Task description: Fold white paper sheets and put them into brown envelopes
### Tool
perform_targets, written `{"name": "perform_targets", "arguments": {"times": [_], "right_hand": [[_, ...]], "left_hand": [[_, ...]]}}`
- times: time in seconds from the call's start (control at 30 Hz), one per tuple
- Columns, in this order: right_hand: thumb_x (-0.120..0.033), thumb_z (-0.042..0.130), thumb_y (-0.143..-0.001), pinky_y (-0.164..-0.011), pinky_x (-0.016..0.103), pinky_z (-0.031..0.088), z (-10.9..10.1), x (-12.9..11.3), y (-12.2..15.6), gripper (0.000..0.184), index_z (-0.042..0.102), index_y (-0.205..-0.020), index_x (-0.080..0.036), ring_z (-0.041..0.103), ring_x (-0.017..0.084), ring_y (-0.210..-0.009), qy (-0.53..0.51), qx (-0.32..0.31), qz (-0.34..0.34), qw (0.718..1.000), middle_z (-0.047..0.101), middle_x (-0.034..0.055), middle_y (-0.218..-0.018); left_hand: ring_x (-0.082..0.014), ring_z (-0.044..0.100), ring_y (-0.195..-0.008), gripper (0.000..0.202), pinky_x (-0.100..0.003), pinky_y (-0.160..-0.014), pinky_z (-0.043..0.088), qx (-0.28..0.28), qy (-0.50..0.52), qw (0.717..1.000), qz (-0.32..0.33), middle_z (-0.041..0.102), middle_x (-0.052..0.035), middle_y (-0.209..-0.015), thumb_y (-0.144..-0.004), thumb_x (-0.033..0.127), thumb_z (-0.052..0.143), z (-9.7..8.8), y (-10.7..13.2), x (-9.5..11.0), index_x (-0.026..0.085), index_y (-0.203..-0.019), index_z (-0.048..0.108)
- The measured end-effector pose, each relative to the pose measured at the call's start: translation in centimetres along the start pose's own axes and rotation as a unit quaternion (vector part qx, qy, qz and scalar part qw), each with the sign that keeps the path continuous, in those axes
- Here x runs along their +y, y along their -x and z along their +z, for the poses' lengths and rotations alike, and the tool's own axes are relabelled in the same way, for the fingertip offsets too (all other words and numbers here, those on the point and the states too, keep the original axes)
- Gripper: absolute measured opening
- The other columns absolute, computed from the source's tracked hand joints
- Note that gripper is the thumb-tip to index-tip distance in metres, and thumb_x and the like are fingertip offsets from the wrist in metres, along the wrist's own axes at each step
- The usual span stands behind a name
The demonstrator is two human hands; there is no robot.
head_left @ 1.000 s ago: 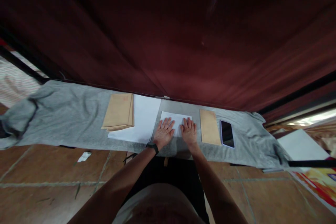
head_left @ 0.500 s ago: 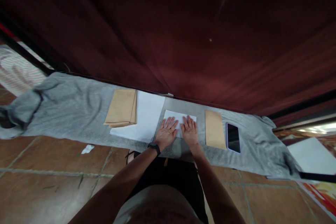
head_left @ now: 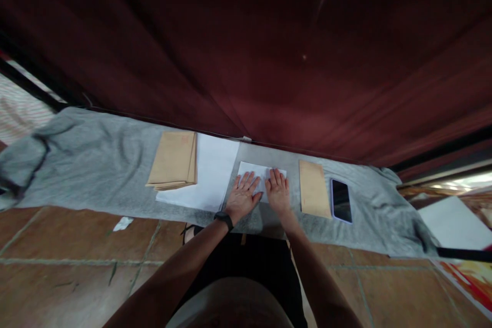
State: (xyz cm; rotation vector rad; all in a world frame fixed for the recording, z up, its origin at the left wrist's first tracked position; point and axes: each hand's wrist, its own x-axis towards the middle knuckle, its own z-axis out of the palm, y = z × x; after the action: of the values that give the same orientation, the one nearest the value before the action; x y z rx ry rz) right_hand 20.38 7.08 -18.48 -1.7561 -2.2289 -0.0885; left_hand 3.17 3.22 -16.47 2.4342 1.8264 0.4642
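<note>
1. The small white sheet [head_left: 263, 179], seemingly folded, is lying flat to the left of the single kraft envelope [head_left: 315, 189], near it but not touching.
2. The left hand [head_left: 241, 199] and the right hand [head_left: 278, 193] are both resting on the small white sheet, so neither is any nearer to it; the paper is reaching out beyond most of the fingertips, away from the person.
3. Of the two, the right hand is lying closer to the single kraft envelope, on its left; the left hand is lying farther left of it.
4. The left hand is pressing palm down with fingers spread, its thumb pointing toward the single kraft envelope; the right hand is lying palm down with fingers extended. Neither is gripping anything.
5. The small white sheet's long axis appears to be running side to side, its right end pointing toward the single kraft envelope; the hands are hiding part of its near edge.
6. The single kraft envelope's own long axis is running away from the person, its far end leaning slightly left.
7. The smartphone [head_left: 342, 201] is lying just right of that envelope, while the large white sheets [head_left: 215, 164] and the kraft envelope stack [head_left: 172, 159] are lying well to its left.
</note>
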Motion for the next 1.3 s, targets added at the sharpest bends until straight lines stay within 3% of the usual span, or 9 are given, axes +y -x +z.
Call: {"name": "perform_targets", "arguments": {"times": [0.13,0.23,0.43,0.73,0.87,1.07,1.3], "right_hand": [[-0.033,0.039,-0.104,-0.119,0.05,0.023,0.2,-0.5,-0.2,0.05,0.042,-0.152,-0.018,0.034,0.028,-0.146,-0.017,-0.014,-0.028,0.999,0.037,0.0133,-0.16],[-0.033,0.039,-0.104,-0.118,0.048,0.025,-0.1,0.1,-1.1,0.047,0.047,-0.148,-0.019,0.037,0.027,-0.144,-0.041,-0.022,-0.025,0.999,0.043,0.0123,-0.157],[-0.025,0.04,-0.102,-0.115,0.041,0.03,-1.9,0.9,-5.7,0.044,0.053,-0.143,-0.018,0.049,0.023,-0.133,-0.058,-0.11,0.002,0.992,0.054,0.0123,-0.147],[-0.037,0.064,-0.09,-0.097,0.037,0.045,-3.8,1.2,-11.3,0.031,0.069,-0.116,-0.022,0.062,0.024,-0.115,-0.063,-0.208,0.023,0.976,0.068,0.0077,-0.123],[-0.039,0.067,-0.088,-0.092,0.031,0.047,-3.9,1.1,-12.3,0.025,0.072,-0.108,-0.025,0.065,0.02,-0.107,-0.08,-0.244,0.025,0.966,0.073,0.0025,-0.115],[-0.038,0.072,-0.083,-0.091,0.032,0.049,-3.7,0.7,-12.9,0.023,0.076,-0.101,-0.025,0.066,0.023,-0.105,-0.088,-0.263,0.031,0.96,0.073,0.003,-0.111],[-0.026,0.071,-0.081,-0.084,0.024,0.05,-3.6,0.6,-13.4,0.014,0.077,-0.093,-0.022,0.067,0.018,-0.095,-0.113,-0.278,0.015,0.954,0.075,0.0027,-0.104]], "left_hand": [[-0.0267,0.022,-0.153,0.057,-0.05,-0.126,0.013,0.0,0.0,1.0,0.002,0.033,-0.0061,-0.163,-0.101,0.051,0.04,0.0,0.0,0.0,0.024,-0.151,0.044],[-0.0263,0.022,-0.153,0.057,-0.05,-0.126,0.014,-0.003,0.0,1.0,0.001,0.033,-0.006,-0.163,-0.1,0.051,0.04,0.0,-0.1,0.0,0.025,-0.151,0.043],[-0.0261,0.023,-0.153,0.058,-0.05,-0.126,0.014,-0.002,0.001,1.0,0.001,0.034,-0.0048,-0.163,-0.1,0.053,0.039,0.0,-0.1,0.0,0.026,-0.151,0.043],[-0.0274,0.027,-0.152,0.058,-0.051,-0.125,0.017,0.014,-0.01,1.0,0.011,0.034,-0.0055,-0.163,-0.101,0.052,0.038,0.4,0.0,-0.2,0.025,-0.152,0.042],[-0.0279,0.028,-0.151,0.058,-0.051,-0.125,0.017,0.015,-0.012,1.0,0.012,0.034,-0.006,-0.162,-0.101,0.053,0.038,0.6,0.0,-0.3,0.025,-0.152,0.042],[-0.029,0.028,-0.151,0.059,-0.052,-0.124,0.016,0.008,-0.005,1.0,0.011,0.035,-0.0077,-0.162,-0.1,0.053,0.04,0.8,-0.2,-0.5,0.024,-0.152,0.042],[-0.0301,0.028,-0.151,0.059,-0.053,-0.124,0.017,0.008,-0.002,1.0,0.009,0.037,-0.0096,-0.161,-0.1,0.052,0.038,0.9,-0.2,-0.5,0.021,-0.15,0.044]]}}
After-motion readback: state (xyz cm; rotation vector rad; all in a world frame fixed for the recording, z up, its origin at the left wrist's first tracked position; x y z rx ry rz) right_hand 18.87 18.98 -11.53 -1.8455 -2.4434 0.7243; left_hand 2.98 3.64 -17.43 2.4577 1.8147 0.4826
